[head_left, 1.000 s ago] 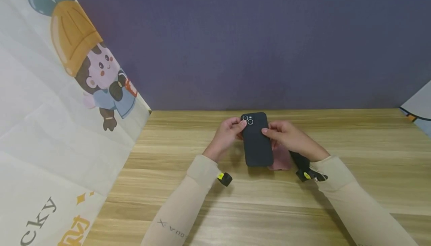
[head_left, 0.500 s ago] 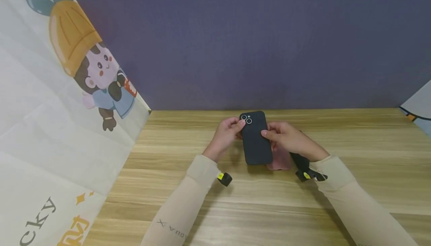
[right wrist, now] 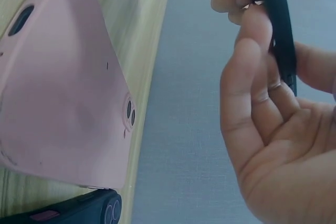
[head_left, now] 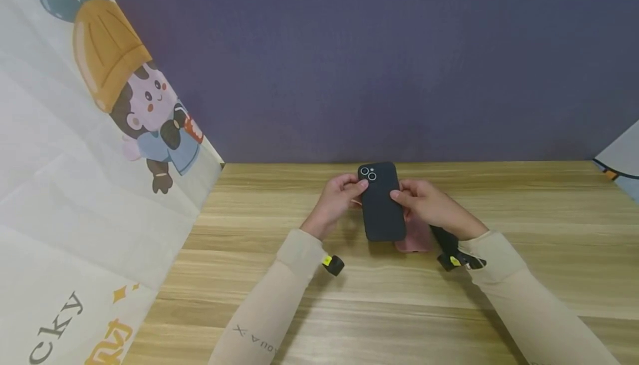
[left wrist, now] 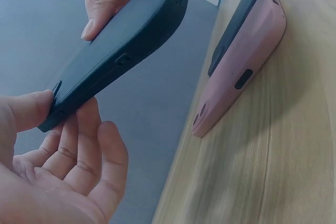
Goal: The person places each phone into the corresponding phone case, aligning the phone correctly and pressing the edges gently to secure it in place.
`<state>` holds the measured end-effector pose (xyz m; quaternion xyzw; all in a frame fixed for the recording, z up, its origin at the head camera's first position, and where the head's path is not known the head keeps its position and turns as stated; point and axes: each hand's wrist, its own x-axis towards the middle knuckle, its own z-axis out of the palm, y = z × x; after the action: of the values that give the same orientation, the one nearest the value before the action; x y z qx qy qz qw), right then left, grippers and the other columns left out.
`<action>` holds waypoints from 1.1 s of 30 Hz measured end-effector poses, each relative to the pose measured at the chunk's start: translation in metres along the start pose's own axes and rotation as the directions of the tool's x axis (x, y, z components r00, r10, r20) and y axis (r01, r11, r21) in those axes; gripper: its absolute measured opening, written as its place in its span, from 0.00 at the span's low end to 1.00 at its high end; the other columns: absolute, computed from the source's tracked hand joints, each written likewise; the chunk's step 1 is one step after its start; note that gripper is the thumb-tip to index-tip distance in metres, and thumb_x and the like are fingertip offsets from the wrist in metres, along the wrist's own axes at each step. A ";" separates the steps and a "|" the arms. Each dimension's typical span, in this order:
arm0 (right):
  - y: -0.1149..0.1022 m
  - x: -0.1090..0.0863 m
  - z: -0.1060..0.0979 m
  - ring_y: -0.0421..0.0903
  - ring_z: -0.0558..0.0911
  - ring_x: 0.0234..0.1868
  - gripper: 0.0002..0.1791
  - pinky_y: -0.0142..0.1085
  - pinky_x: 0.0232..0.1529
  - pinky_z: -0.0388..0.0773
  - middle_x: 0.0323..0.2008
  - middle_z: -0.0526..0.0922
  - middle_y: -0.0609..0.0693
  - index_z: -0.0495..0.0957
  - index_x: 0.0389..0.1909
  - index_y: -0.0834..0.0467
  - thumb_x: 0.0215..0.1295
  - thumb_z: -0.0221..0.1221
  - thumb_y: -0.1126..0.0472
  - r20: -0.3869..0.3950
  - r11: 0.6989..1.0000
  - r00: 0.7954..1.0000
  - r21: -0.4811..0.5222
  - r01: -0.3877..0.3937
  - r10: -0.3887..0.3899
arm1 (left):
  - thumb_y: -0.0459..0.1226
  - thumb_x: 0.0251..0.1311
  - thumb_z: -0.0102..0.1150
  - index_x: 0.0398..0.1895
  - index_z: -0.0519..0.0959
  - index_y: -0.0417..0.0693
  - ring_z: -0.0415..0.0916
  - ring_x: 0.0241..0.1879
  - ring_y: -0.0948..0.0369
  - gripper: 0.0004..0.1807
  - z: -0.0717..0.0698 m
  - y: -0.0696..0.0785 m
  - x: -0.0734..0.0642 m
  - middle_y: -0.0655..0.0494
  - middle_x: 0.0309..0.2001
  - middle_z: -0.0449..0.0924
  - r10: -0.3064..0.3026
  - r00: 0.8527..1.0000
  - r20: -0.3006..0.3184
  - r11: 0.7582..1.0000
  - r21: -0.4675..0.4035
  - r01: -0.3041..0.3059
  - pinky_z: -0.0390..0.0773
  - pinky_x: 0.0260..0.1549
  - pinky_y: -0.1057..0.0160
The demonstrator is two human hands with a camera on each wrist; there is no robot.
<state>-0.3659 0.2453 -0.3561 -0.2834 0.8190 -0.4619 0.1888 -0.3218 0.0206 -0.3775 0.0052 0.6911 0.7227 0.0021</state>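
Observation:
A phone in a dark case (head_left: 383, 212) is held up between both hands, its back and camera lenses facing up in the head view. My left hand (head_left: 338, 198) pinches its far left corner, with the thumb on the back just below the lenses and the fingers underneath. The right hand (head_left: 424, 201) grips the opposite long edge, thumb on the back. In the left wrist view the case's side button and the port end of the phone show. Beneath the right hand, a pink phone (right wrist: 58, 77) lies on the table, partly covered in the head view.
Against the pink phone lies another dark phone (left wrist: 244, 19), mostly hidden by the right forearm in the head view. All rest on a wood-grain table (head_left: 389, 309). A blue-grey wall (head_left: 369, 65) stands behind; a white printed sheet (head_left: 75, 198) is at left.
The held phone has shifted slightly away from the body, uncovering more of the pink phone. Its lenses sit a little farther above the left thumb. Both hands keep their hold.

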 end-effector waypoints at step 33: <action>0.000 0.001 -0.006 0.45 0.77 0.29 0.21 0.38 0.32 0.80 0.31 0.77 0.52 0.75 0.47 0.68 0.83 0.46 0.52 -0.144 1.000 0.990 0.018 -0.005 0.007 | 0.34 0.69 0.63 0.50 0.78 0.36 0.80 0.30 0.63 0.12 0.005 -0.003 -0.002 0.58 0.34 0.83 -0.097 0.986 0.133 0.993 0.082 0.086 0.86 0.42 0.57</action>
<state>-0.3703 0.2488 -0.3531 -0.2451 0.8271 -0.4879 0.1332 -0.3194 0.0261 -0.3807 0.0230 0.7159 0.6929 0.0824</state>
